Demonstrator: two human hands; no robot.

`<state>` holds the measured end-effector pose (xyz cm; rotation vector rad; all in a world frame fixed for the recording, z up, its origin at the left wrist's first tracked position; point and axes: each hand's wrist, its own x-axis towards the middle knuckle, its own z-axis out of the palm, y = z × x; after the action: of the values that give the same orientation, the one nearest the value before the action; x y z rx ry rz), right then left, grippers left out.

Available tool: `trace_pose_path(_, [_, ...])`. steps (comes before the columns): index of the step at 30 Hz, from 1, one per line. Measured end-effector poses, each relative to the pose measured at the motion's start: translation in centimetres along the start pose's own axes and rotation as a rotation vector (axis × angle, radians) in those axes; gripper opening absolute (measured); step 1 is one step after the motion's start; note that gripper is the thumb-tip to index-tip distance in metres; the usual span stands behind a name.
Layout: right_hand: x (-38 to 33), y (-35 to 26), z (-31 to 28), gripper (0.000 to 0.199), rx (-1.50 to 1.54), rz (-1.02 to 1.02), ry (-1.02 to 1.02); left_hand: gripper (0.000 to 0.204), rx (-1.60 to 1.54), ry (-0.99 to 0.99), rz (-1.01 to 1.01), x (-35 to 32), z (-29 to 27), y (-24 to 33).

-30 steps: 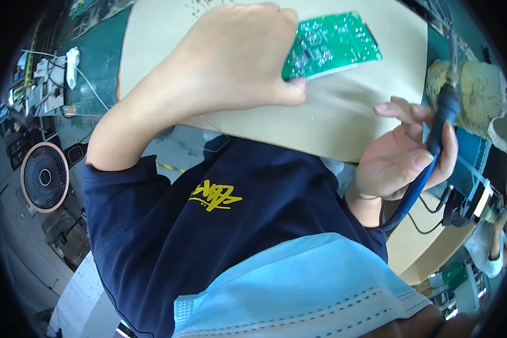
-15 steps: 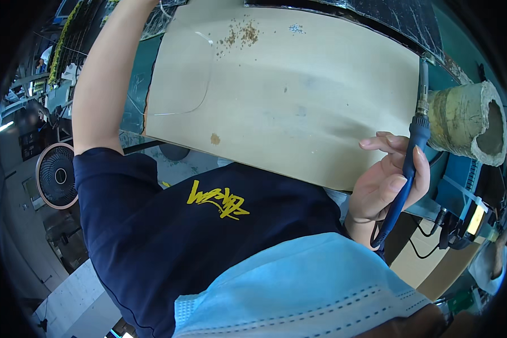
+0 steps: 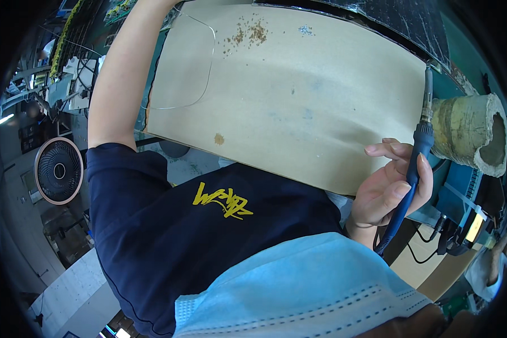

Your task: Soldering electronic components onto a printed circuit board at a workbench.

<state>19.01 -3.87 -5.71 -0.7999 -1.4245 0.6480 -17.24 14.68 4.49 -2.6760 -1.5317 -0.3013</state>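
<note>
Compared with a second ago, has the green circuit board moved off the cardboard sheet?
Yes. It lay near the top edge of the cardboard sheet under the left hand; now neither shows, and the left arm reaches up past that edge.

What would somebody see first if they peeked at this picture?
Probably the big tan cardboard sheet covering the bench, with brown crumbs near its top edge. At its right edge, the right hand holds a blue-handled soldering iron, tip pointing up beside a worn hollow yellowish roll.
</note>
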Motion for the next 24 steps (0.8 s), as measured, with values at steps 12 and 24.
trace_pose_path(12, [-0.3, -0.1, -0.4, 0.049, 0.003, 0.048, -0.060, 0.032, 0.402, 0.168, -0.812, -5.0, 1.0, -17.9])
trace_pose_path(24, [0.1, 0.3, -0.8, 0.042, -0.093, 0.101, -0.104, 0.051, 0.311, 0.140, -1.202, -10.2, 1.6, -28.7])
